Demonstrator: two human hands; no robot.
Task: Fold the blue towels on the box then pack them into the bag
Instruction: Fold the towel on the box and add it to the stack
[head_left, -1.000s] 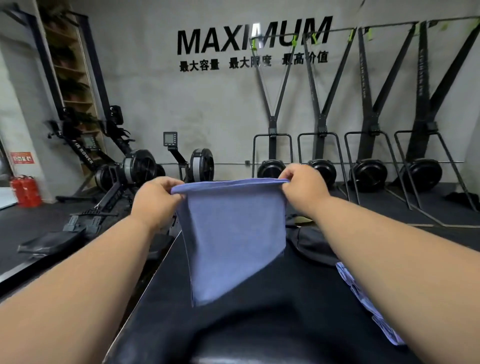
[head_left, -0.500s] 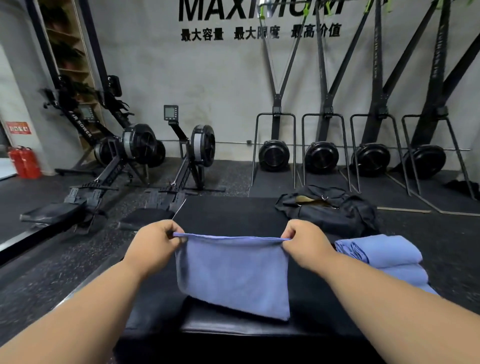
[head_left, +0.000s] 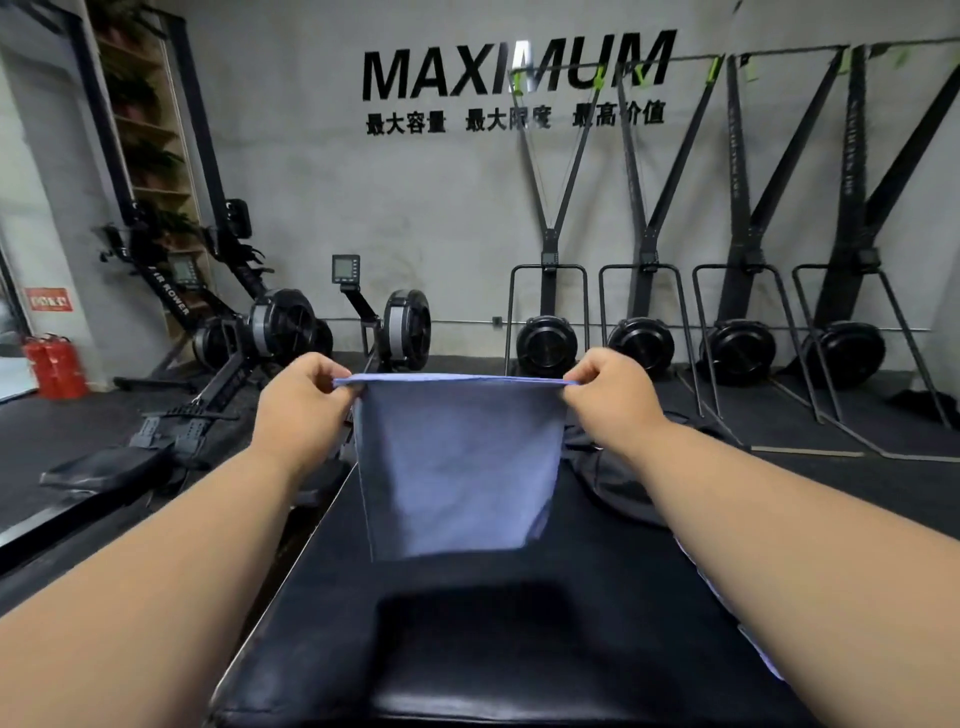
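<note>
Two hands: both raised in front of the person, over the black box (head_left: 519, 649).
Left hand (head_left: 298, 410): pinches the towel's top left corner.
Right hand (head_left: 613, 400): pinches the top right corner.
Blue towel (head_left: 457, 467): stretched taut along its top edge, hanging clear above the box.
Bag (head_left: 608, 467): black, on the box behind the right forearm, mostly hidden.
More blue towels (head_left: 748, 639): a sliver shows under the right forearm.
</note>
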